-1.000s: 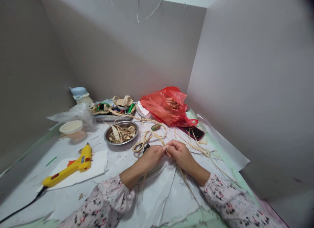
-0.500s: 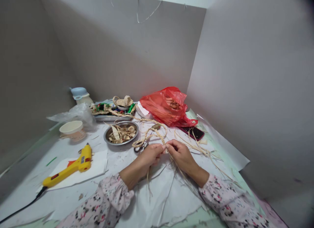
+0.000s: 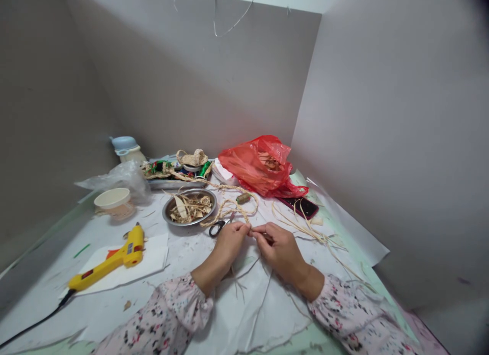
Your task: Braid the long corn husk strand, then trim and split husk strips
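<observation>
The left hand (image 3: 230, 246) and right hand (image 3: 279, 253) pinched together on what seemed to be thin pale straw strands (image 3: 263, 236), a long tan plaited straw braid (image 3: 233, 208) already made beyond them beside black-handled scissors (image 3: 217, 228), loose unplaited straw lengths (image 3: 305, 227) left.

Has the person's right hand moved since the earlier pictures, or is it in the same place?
Yes. The right hand has moved down the view, toward the person, farther from the red plastic bag.
</observation>
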{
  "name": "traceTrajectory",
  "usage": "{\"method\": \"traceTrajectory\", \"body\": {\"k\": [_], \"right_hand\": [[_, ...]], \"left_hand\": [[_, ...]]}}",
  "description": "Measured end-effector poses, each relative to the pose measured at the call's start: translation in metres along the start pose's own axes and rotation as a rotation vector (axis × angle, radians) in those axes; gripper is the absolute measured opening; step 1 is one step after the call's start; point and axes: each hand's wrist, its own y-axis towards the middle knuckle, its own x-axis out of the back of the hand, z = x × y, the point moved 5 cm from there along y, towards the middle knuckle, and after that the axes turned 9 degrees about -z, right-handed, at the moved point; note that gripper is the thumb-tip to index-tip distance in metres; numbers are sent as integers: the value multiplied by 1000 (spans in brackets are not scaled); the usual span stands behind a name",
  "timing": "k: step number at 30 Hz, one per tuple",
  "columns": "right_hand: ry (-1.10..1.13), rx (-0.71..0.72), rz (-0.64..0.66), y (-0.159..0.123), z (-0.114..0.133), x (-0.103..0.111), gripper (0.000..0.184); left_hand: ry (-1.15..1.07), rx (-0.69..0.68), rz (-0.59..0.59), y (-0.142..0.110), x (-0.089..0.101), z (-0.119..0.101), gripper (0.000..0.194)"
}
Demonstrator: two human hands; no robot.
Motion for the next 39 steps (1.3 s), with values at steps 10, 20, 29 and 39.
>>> {"method": "traceTrajectory", "body": {"k": [10,20,29,39], "right_hand": [[-308,293,238,-9,6,-12,25],[89,66,123,-4,6,3,25],[466,-484,-11,11,-31,5,38],[703,-658,265,2,-25,-16,29]], "left_hand": [[-504,298,133,-10,-10,2,33],[-395,174,123,-6,-8,2,40],[-231,93,147,-8,-11,-3,37],[-265,-107,344,-4,-23,-3,36]]}}
